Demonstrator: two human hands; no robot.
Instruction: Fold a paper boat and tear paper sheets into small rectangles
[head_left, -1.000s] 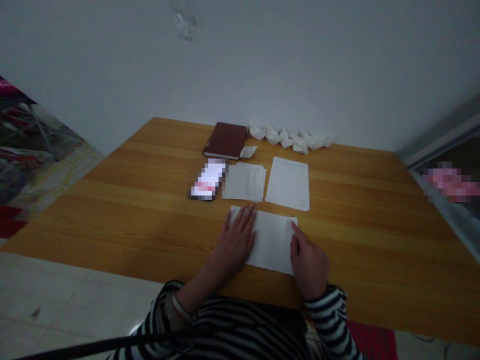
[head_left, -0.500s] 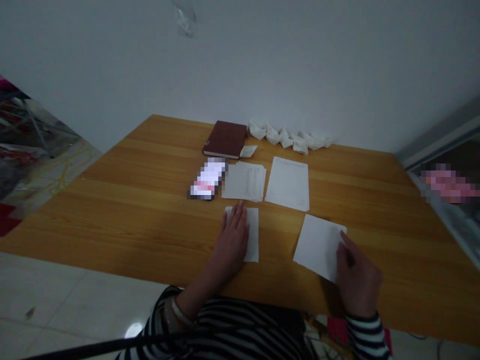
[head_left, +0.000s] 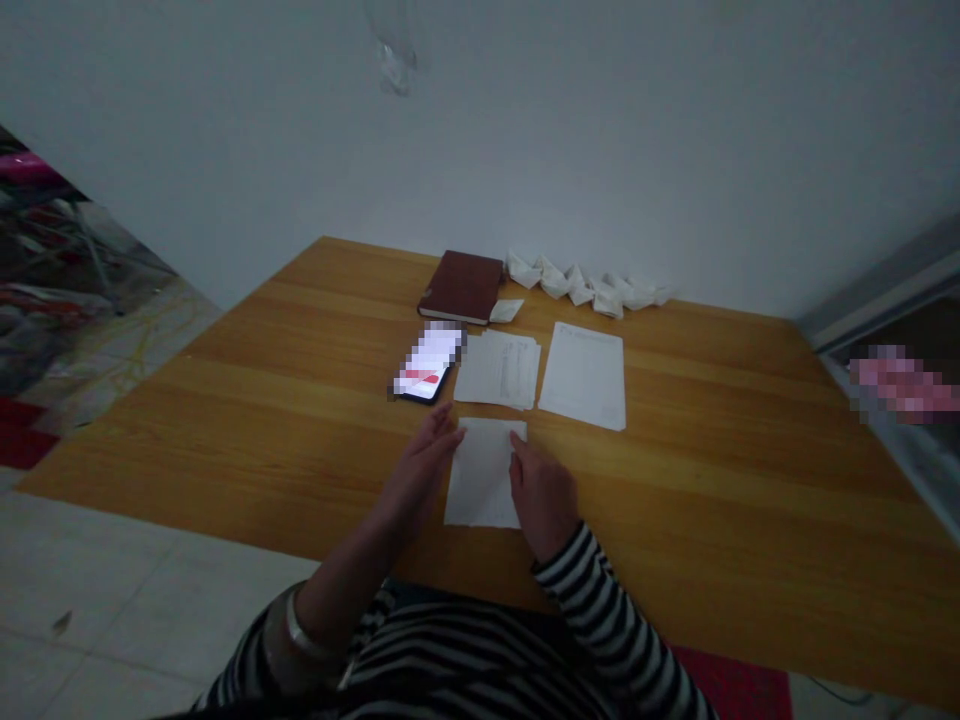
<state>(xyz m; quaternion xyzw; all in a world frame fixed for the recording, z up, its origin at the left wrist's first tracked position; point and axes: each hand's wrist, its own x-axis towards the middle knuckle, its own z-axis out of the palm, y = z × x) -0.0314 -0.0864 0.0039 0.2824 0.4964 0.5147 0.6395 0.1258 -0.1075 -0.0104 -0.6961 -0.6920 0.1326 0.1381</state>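
A white square sheet of paper [head_left: 486,475] lies near the front edge of the table, between my two hands. Along its left side, my left hand [head_left: 421,468] rests on edge with the fingers stretched out and the thumb at the paper's upper left corner. My right hand [head_left: 546,492] is closed at the right side, its thumb and forefinger on the paper near the upper right corner. Whether another sheet lies underneath cannot be made out. Just beyond are a stack of written sheets [head_left: 487,368] and a larger sheet [head_left: 585,375].
A phone [head_left: 431,362] with a lit, blurred screen lies left of the stack. Behind it sits a brown notebook [head_left: 463,284] with a small folded paper [head_left: 507,310] at its corner. Several folded white paper shapes [head_left: 577,284] line the wall side.
My right hand has brought its sheet leftward, over the spot where the other paper lay. My left hand has lifted off that paper and turned onto its edge at the left side.
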